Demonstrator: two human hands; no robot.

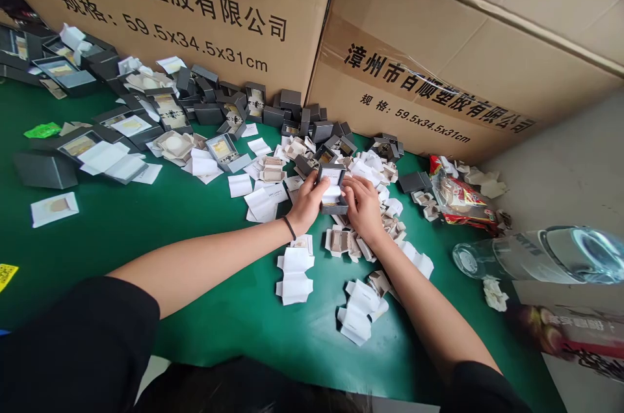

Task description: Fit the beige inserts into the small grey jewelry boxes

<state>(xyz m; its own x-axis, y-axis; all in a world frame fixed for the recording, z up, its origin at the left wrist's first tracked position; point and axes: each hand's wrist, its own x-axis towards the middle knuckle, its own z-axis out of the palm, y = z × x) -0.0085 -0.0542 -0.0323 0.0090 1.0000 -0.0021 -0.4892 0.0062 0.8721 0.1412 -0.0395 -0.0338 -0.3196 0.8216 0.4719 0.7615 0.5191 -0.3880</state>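
Observation:
A small dark grey gift box point(334, 209) stands open above the pile, its lid raised and a white lining inside. My left hand point(307, 206) grips it from the left, with the thumb at the opening. At its right side, my right hand point(363, 208) has bent fingers against the edge; part of that contact is hidden. Around and below both hands lie many folded white card inserts point(295, 276), some showing their beige inner side. Another loose white insert point(358, 319) rests nearer me, beside my right forearm.
Dark boxes point(170, 110), some open, line the back of the green table point(195, 296) against large cartons point(419, 62). To the right are a red snack packet point(461, 198), a clear bottle lying on its side point(526, 255) and crumpled tissue point(495, 294). A green wrapper point(43, 131) lies left.

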